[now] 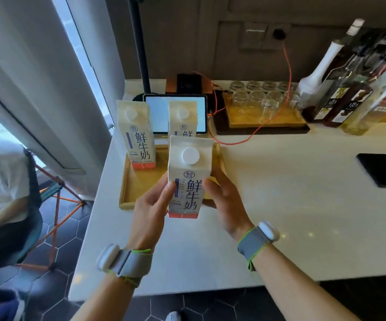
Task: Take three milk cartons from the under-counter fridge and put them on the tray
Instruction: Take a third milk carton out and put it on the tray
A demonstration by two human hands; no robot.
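A wooden tray lies on the white counter near its left end. Two white milk cartons stand upright on it: one at the far left, one at the back middle, partly hidden. A third milk carton, white with a round cap and an orange base, is held upright above the tray's near right part. My left hand grips its left side and my right hand grips its right side. Whether its base touches the tray I cannot tell.
A tablet stands behind the tray. A second tray of upturned glasses and several syrup bottles sit at the back right, with an orange cable across the counter. Black pads lie at right. A seated person is at left.
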